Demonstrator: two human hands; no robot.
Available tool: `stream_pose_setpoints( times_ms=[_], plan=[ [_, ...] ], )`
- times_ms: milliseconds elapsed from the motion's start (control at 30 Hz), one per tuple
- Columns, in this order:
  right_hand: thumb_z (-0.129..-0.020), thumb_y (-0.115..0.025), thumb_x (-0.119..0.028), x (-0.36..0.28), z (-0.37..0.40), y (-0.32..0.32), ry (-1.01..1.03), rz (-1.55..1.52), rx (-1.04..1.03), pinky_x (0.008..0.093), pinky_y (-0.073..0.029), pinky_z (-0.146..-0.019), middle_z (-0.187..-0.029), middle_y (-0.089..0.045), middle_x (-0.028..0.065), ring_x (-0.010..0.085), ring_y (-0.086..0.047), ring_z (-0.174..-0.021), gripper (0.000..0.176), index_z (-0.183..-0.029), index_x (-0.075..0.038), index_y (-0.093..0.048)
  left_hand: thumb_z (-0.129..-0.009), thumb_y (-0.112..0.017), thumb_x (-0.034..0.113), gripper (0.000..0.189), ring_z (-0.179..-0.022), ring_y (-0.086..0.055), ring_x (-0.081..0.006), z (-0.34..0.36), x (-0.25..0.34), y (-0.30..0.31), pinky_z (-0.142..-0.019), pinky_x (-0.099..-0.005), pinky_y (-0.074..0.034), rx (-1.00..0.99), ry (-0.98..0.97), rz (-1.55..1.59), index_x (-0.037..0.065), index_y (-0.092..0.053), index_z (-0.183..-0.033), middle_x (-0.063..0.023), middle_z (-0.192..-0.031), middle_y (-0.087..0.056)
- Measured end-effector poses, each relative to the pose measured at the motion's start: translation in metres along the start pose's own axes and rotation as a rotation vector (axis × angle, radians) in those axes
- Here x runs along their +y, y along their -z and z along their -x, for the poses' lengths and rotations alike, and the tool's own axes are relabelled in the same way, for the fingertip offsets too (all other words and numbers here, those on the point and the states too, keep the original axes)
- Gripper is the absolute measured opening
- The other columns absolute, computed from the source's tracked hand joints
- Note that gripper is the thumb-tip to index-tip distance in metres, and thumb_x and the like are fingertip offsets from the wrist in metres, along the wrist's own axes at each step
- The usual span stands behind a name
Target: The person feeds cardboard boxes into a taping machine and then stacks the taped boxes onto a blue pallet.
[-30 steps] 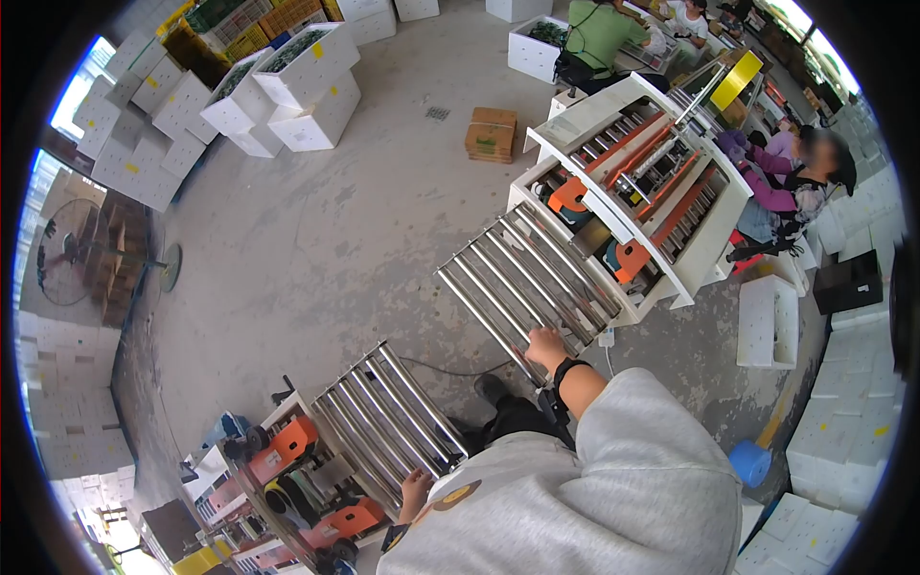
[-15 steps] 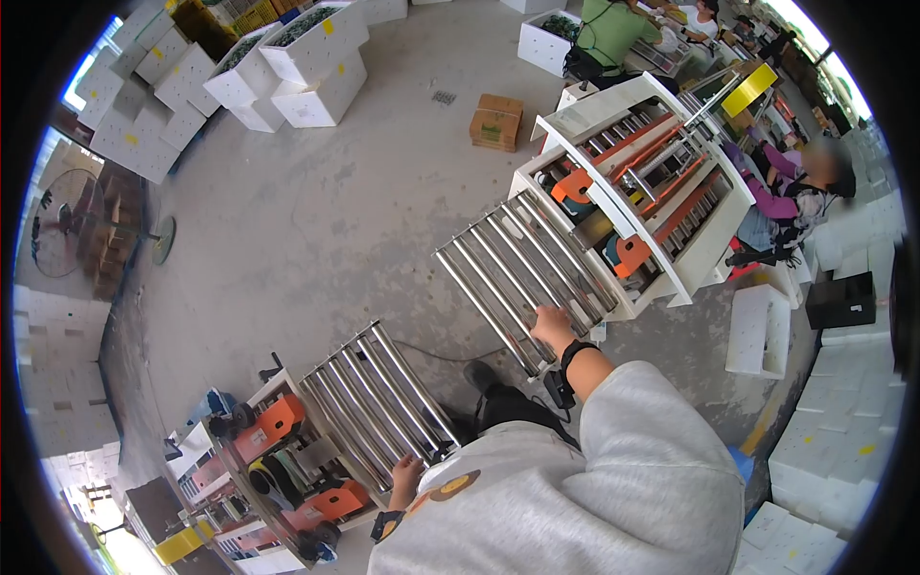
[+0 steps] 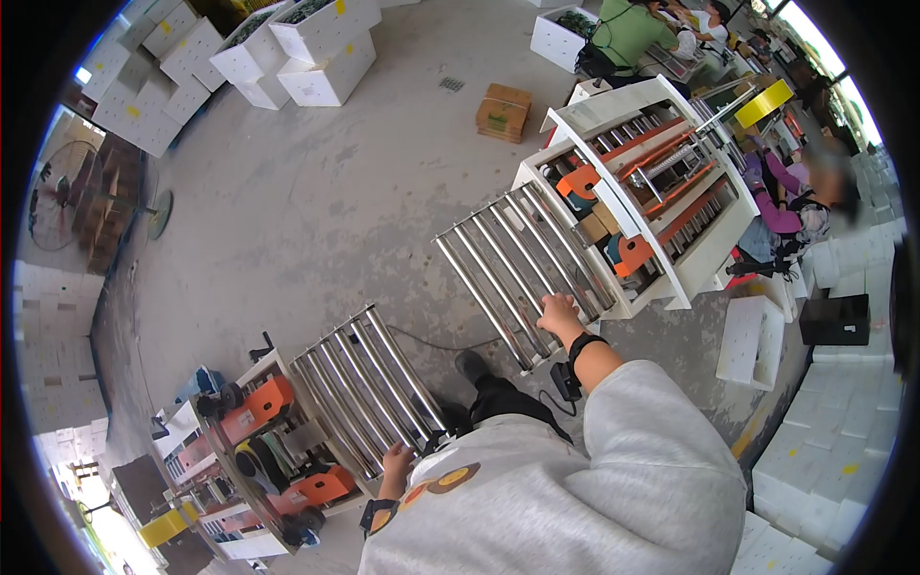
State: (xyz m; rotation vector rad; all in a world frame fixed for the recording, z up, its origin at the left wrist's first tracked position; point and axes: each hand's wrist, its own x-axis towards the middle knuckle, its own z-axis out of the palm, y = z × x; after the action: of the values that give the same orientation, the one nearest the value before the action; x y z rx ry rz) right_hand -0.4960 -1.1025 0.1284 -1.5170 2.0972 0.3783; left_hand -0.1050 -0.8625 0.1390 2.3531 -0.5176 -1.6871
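Note:
My right hand [image 3: 559,314] rests on the near side of the upper roller conveyor [image 3: 496,271], its fingers apart over the metal rollers and holding nothing. This conveyor joins a white-framed carton-sealing machine [image 3: 637,182] with orange parts. A brown carton [image 3: 600,222] shows partly inside it, at the roller end. Lower left, my left hand [image 3: 398,460] is at the near edge of a second roller conveyor [image 3: 359,383], fingers loosely extended, with nothing visible in them. That conveyor leads to another machine [image 3: 278,460] with orange parts and dark wheels.
A stack of flattened brown cardboard [image 3: 503,113] lies on the floor. White foam boxes [image 3: 326,72] stand at upper left, with more along the right [image 3: 752,335]. A fan [image 3: 72,196] is far left. A person in purple [image 3: 791,196] sits behind the upper machine; another wears green [image 3: 632,34]. A cable [image 3: 431,343] crosses the floor.
My right hand has shifted slightly up along the rollers and its fingers have loosened. More of the brown carton shows inside the upper machine. The view has turned a little.

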Motion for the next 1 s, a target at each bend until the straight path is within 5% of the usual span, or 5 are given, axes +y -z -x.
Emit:
stream_pose_setpoints(
  times_ms=[200, 400, 600, 933, 1000],
  plan=[
    [-0.067, -0.068, -0.021, -0.001, -0.011, -0.004, 0.077, 0.021, -0.072, 0.0479, -0.036, -0.092, -0.119, -0.047, 0.0104, 0.0307, -0.039, -0.114, 0.043, -0.106, -0.011, -0.055, -0.071, -0.064, 0.027, 0.061, -0.109, -0.051, -0.0281, 0.018, 0.017, -0.003, -0.092, -0.0331, -0.039, -0.023, 0.006, 0.037, -0.005, -0.047, -0.120, -0.0213, -0.117, -0.052],
    [-0.078, -0.050, 0.002, 0.005, -0.051, 0.079, 0.410, 0.571, 0.282, 0.0436, -0.006, -0.108, -0.146, 0.002, 0.0122, 0.0305, -0.001, -0.134, 0.077, -0.140, -0.020, -0.011, -0.072, -0.066, 0.017, 0.058, -0.075, -0.058, -0.0133, -0.035, -0.041, -0.007, -0.057, -0.0286, -0.044, -0.022, 0.056, 0.204, 0.006, -0.044, -0.125, -0.0042, -0.087, -0.061],
    [-0.067, -0.062, -0.004, 0.027, -0.090, 0.138, 0.744, 0.731, 0.240, 0.0410, -0.023, -0.102, -0.129, -0.033, 0.0167, 0.0315, -0.026, -0.126, 0.073, -0.133, -0.019, -0.032, -0.067, -0.067, 0.020, 0.054, -0.070, -0.061, -0.0152, -0.019, -0.035, -0.009, -0.061, -0.0279, -0.048, 0.105, 0.003, 0.112, 0.003, -0.053, -0.116, -0.0090, -0.083, -0.064],
    [-0.041, -0.076, -0.022, -0.097, 0.032, 0.089, 1.200, 0.545, -0.112, 0.0459, -0.022, -0.096, -0.127, -0.029, 0.0153, 0.0330, -0.027, -0.121, 0.116, -0.137, -0.006, -0.013, -0.062, -0.068, 0.021, 0.064, -0.107, -0.050, -0.0324, 0.031, 0.103, -0.030, -0.092, -0.0365, -0.040, -0.004, -0.718, -0.083, 0.008, -0.049, -0.122, -0.0200, -0.119, -0.050],
    [-0.040, -0.077, -0.019, -0.154, 0.084, 0.071, 1.454, 0.377, -0.226, 0.0444, -0.024, -0.096, -0.125, -0.033, 0.0150, 0.0319, -0.030, -0.120, 0.113, -0.136, -0.005, -0.018, -0.058, -0.074, 0.032, 0.089, -0.112, -0.041, -0.0393, 0.057, 0.121, -0.026, -0.093, -0.0440, -0.034, 0.456, -0.957, -0.603, 0.003, -0.032, -0.131, -0.0234, -0.124, -0.040]
  ],
)
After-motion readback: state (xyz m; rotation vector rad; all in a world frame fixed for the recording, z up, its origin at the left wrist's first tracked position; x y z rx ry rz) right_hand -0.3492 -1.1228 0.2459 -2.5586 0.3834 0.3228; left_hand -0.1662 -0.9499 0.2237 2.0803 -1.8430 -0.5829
